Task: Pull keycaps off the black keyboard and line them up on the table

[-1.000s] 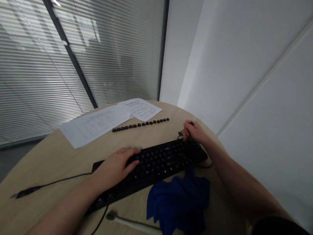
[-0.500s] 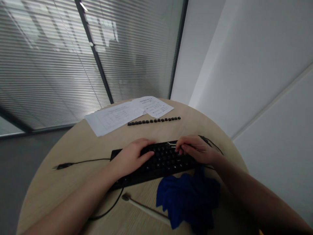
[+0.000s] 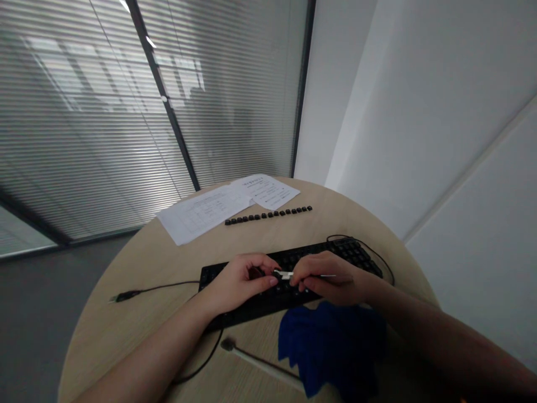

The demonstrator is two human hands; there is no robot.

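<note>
A black keyboard (image 3: 263, 309) lies across the table under both my hands. My right hand (image 3: 325, 277) is closed around a thin metal keycap puller (image 3: 286, 275), whose tip points left and whose back end sticks out behind the fingers. At that tip is a small black keycap (image 3: 276, 273), pinched between the thumb and fingers of my left hand (image 3: 243, 280). Both hands are just over the middle of the keyboard, and they cover part of its keys. Several black keycaps (image 3: 269, 215) stand in a row beyond the keyboard.
Printed paper sheets (image 3: 201, 211) lie at the table's far side. Near me are a crumpled blue cloth (image 3: 331, 347) and a long-handled brush (image 3: 262, 364). A cable with a USB plug (image 3: 126, 295) stretches to the left. Blinds and a white wall (image 3: 453, 112) stand behind the round table.
The keycap puller has come up from the keyboard's upper keys toward me, with a keycap at its tip. My left hand has moved from resting on the keyboard to pinching that keycap.
</note>
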